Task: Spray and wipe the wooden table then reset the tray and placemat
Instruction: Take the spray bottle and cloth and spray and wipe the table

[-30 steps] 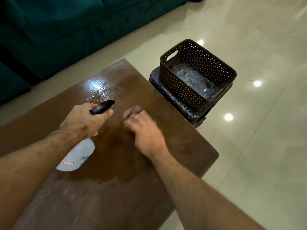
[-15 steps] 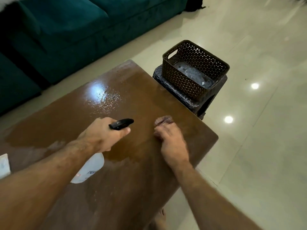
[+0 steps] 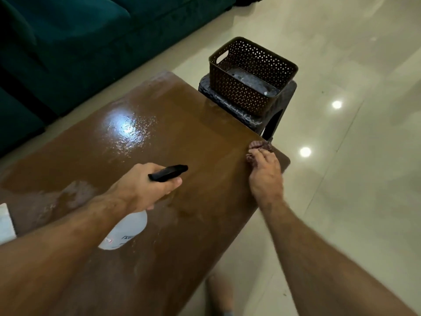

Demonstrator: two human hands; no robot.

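At the far left edge of the worktop [image 3: 159,124] a white corner of something flat [image 3: 5,224] just pokes into view; it could be the placemat or the tray, but too little shows to say which. Next to it the wood looks dull and patchy, while the middle and far part of the worktop shine wet, with a ceiling light mirrored in the film of liquid. The left hand [image 3: 141,188] is wrapped around the neck of a white spray bottle [image 3: 124,231], forefinger under its black trigger head [image 3: 168,172], nozzle aimed toward the right-hand end and held just above the wood. Further right, the right hand [image 3: 265,174] presses a small reddish cloth [image 3: 259,148] flat against the surface close to the near right corner, fingers bunched over it, the cloth nearly at the rim. Beyond that corner a dark perforated basket [image 3: 246,92] sits on a low stool [image 3: 280,110] on the tiled floor, apart from the worktop. I would say the wiping step is in hand, with the spraying largely done. The next move, as I judge it, calls for drawing the cloth back leftward across the wet sheen and over the dull patch near the left edge, keeping it flat so it does not slip off the rim, before anything is set back.
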